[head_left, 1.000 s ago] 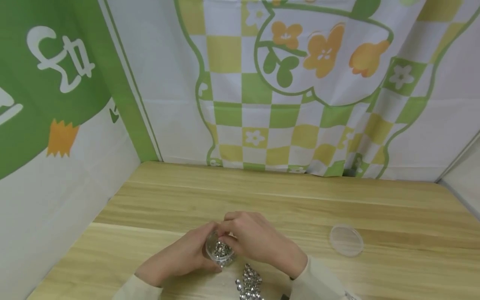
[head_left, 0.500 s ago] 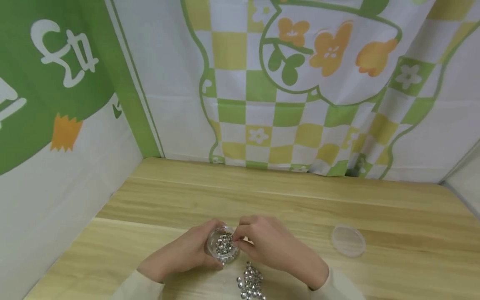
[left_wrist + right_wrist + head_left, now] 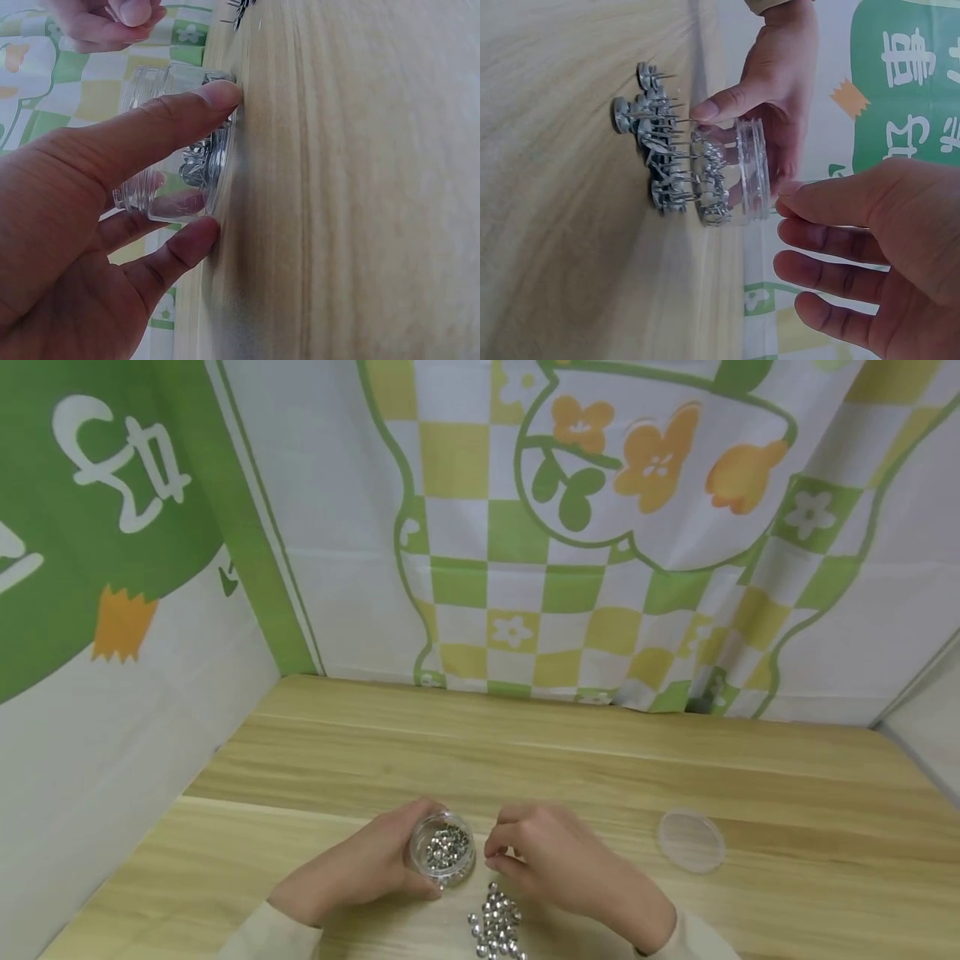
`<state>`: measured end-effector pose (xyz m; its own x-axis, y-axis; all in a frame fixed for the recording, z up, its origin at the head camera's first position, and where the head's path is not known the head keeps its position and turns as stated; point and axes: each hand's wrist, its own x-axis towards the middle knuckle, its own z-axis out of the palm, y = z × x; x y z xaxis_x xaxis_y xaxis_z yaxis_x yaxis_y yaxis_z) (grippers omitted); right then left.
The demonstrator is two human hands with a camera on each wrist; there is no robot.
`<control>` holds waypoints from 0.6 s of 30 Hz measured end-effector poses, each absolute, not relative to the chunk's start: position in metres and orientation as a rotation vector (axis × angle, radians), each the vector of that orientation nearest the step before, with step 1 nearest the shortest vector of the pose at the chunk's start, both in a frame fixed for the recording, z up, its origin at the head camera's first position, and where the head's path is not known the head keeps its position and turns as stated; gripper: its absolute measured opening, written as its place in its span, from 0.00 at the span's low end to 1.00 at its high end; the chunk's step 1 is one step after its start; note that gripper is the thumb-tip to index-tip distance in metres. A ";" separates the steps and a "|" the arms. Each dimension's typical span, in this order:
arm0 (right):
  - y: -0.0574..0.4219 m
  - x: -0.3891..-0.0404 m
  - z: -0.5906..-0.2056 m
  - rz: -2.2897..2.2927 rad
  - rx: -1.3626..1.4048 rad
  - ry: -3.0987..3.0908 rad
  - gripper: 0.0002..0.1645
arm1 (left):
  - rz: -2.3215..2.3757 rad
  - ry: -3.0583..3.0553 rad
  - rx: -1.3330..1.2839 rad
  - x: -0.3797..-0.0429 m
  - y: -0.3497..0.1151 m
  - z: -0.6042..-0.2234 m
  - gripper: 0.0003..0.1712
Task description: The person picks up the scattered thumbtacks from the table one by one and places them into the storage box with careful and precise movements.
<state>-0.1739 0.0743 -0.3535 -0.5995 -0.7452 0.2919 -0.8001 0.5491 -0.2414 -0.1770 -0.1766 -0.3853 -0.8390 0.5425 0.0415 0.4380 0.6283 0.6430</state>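
My left hand (image 3: 371,864) holds a small clear plastic jar (image 3: 753,169) from its left side, thumb and fingers round the wall. Silver thumbtacks (image 3: 447,847) cover the jar's bottom, and its top is uncovered. Just right of the jar, my right hand (image 3: 558,860) is raised with thumb and index finger pinched together. A thin bit of metal, which looks like the pin of a thumbtack (image 3: 774,212), shows at those fingertips; most of it is hidden. On the table in front lies a pile of thumbtacks (image 3: 497,921), many heads down with pins up in the right wrist view.
A round translucent lid (image 3: 692,841) lies flat on the wooden table (image 3: 360,743), to the right of my right hand. Printed green, white and yellow cloth (image 3: 517,585) hangs behind the table's far edge, and more cloth covers the left side.
My right hand has come out of the jar's mouth and moved right, to a spot beside it. The left hand keeps its hold on the jar, which has hardly moved.
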 end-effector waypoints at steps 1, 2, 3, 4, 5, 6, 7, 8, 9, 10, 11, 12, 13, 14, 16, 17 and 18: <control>0.074 -0.174 -0.355 0.525 1.324 -2.621 0.02 | 0.997 2.693 0.815 -0.177 -0.177 -0.386 0.44; 0.074 -0.174 -0.356 0.528 1.330 -2.616 0.02 | 0.996 2.694 0.815 -0.177 -0.177 -0.386 0.43; 0.074 -0.174 -0.357 0.528 1.332 -2.615 0.02 | 0.996 2.692 0.818 -0.177 -0.176 -0.387 0.43; 0.074 -0.174 -0.358 0.531 1.335 -2.613 0.03 | 0.995 2.692 0.815 -0.177 -0.177 -0.387 0.43; 0.073 -0.174 -0.359 0.535 1.337 -2.610 0.03 | 0.999 2.690 0.816 -0.176 -0.177 -0.387 0.43; 0.073 -0.174 -0.360 0.540 1.337 -2.609 0.03 | 1.004 2.686 0.819 -0.176 -0.177 -0.387 0.43; 0.073 -0.173 -0.361 0.540 1.337 -2.608 0.03 | 1.009 2.682 0.820 -0.176 -0.177 -0.387 0.43; 0.072 -0.173 -0.362 0.541 1.336 -2.613 0.04 | 1.010 2.679 0.822 -0.176 -0.177 -0.387 0.42; 0.072 -0.172 -0.362 0.535 1.333 -2.618 0.04 | 1.014 2.676 0.821 -0.176 -0.177 -0.387 0.42; 0.072 -0.171 -0.363 0.527 1.335 -2.618 0.04 | 1.015 2.676 0.814 -0.176 -0.177 -0.387 0.42; 0.071 -0.171 -0.364 0.509 1.338 -2.620 0.05 | 1.016 2.676 0.813 -0.175 -0.177 -0.387 0.42; 0.071 -0.170 -0.365 0.491 1.341 -2.625 0.05 | 1.014 2.677 0.809 -0.175 -0.177 -0.387 0.42; 0.071 -0.170 -0.366 0.474 1.347 -2.626 0.05 | 1.009 2.681 0.810 -0.175 -0.177 -0.387 0.42; 0.070 -0.170 -0.367 0.463 1.353 -2.633 0.05 | 1.002 2.686 0.810 -0.175 -0.177 -0.387 0.42; 0.070 -0.170 -0.369 0.442 1.365 -2.643 0.06 | 0.993 2.694 0.813 -0.175 -0.177 -0.386 0.42; 0.069 -0.170 -0.370 0.434 1.368 -2.652 0.06 | 0.992 2.695 0.816 -0.175 -0.177 -0.386 0.42; 0.069 -0.170 -0.370 0.432 1.372 -2.661 0.06 | 0.990 2.697 0.817 -0.175 -0.177 -0.385 0.42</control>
